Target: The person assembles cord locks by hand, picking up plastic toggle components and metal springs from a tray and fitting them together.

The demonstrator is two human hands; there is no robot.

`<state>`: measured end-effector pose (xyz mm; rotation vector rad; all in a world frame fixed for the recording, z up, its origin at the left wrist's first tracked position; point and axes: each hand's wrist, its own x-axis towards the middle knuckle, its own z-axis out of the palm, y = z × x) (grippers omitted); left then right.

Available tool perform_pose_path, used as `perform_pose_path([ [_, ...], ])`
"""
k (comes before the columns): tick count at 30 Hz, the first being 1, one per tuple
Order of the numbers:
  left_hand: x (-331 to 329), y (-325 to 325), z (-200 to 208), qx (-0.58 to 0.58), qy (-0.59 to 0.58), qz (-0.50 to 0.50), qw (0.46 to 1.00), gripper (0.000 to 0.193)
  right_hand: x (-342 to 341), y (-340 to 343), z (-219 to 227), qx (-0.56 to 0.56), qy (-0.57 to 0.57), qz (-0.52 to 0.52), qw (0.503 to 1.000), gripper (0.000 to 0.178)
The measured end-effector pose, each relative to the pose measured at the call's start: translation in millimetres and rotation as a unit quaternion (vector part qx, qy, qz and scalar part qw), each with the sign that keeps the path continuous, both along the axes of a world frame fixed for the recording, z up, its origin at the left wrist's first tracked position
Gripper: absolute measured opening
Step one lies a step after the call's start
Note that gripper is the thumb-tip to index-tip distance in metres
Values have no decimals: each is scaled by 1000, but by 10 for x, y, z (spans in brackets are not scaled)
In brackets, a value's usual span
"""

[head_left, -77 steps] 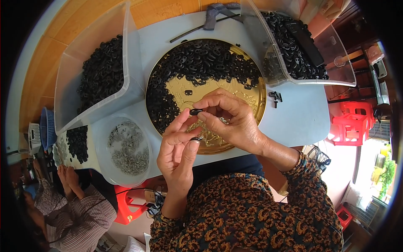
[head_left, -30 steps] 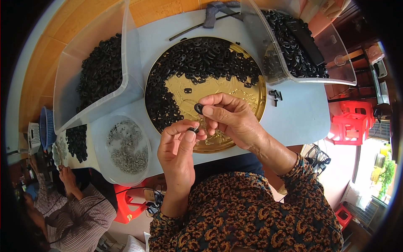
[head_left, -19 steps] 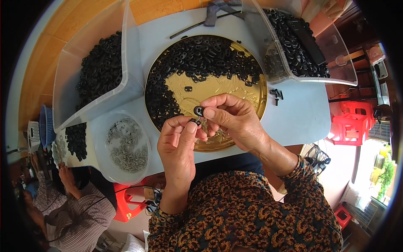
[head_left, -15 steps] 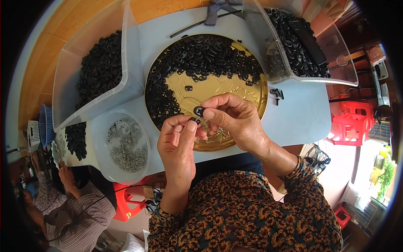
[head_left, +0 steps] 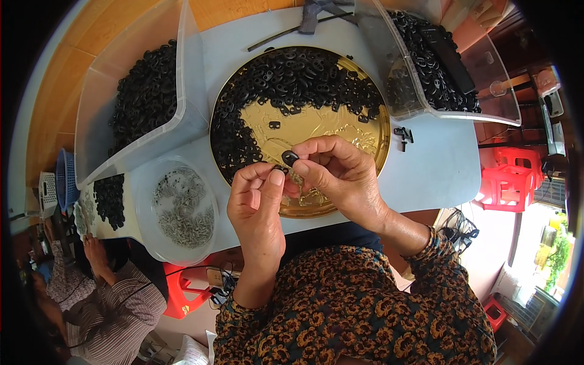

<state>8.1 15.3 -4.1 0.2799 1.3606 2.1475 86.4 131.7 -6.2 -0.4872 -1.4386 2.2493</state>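
Note:
Between the thumb and fingers of my right hand is a small black oval plastic piece. My left hand pinches another small black plastic piece, mostly covered by the fingertips. The two pieces are close together, and I cannot tell whether they touch. Both hands hover over the near part of a round gold tray. Heaped along the tray's far and left sides are many small black plastic pieces. One loose black piece lies alone on the gold surface.
Clear bins of black parts stand at left and right. A round clear dish contains small metal pieces. Several black bits lie right of the tray. A person in a striped sleeve works at lower left. Red stools stand at right.
The right hand has turned its oval piece, so a plainer face now shows where a cross-like pattern showed before. Both hands stay in nearly the same place.

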Motion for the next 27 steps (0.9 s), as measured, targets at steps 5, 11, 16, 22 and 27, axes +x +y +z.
perform_pose_path([
  [5, -4, -26, 0, -10, 31, -10, 999, 13, -13, 59, -67, -65, 6, 28, 997, 22],
  [11, 4, -11, 5, -28, 46, -6, 999, 12, -19, 70, -128, -206, 23, 55, 977, 24],
  [16, 16, 10, -18, -37, 93, 8, 995, 12, -30, 30, -116, -110, 19, 21, 993, 22],
  [22, -7, 19, -33, -45, 70, 1, 997, 12, -36, -23, -76, -20, 21, -19, 999, 24],
  [27, -13, 24, -75, -33, 41, -7, 999, 11, 14, -16, -104, 9, -17, 17, 1000, 23],
])
